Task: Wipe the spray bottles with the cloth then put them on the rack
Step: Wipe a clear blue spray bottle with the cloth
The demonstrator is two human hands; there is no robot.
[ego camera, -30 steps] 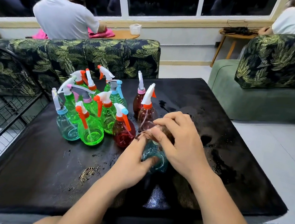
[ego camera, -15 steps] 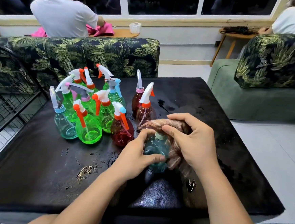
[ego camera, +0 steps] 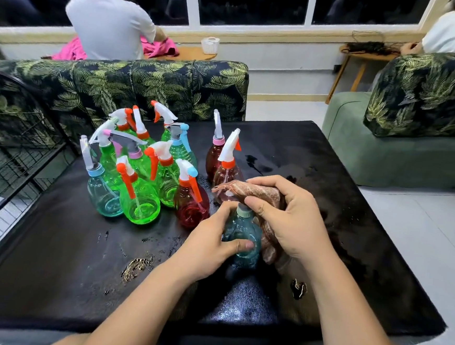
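A teal spray bottle stands on the black table in front of me. My left hand grips its body, thumb across the front. My right hand holds a brownish-pink cloth draped over the bottle's spray head and down its right side. Only the bottle's pale collar shows under the cloth. Several green, red and teal spray bottles stand clustered at the table's left middle. A black wire rack stands to the left of the table.
Wet patches and worn spots mark the table top. A leaf-print sofa stands behind the table and a green one to the right. Two people sit at the window counter beyond.
My right hand has pulled the cloth from the bottle's top round to its right side. The view has tilted up slightly. The left hand keeps its grip on the bottle.
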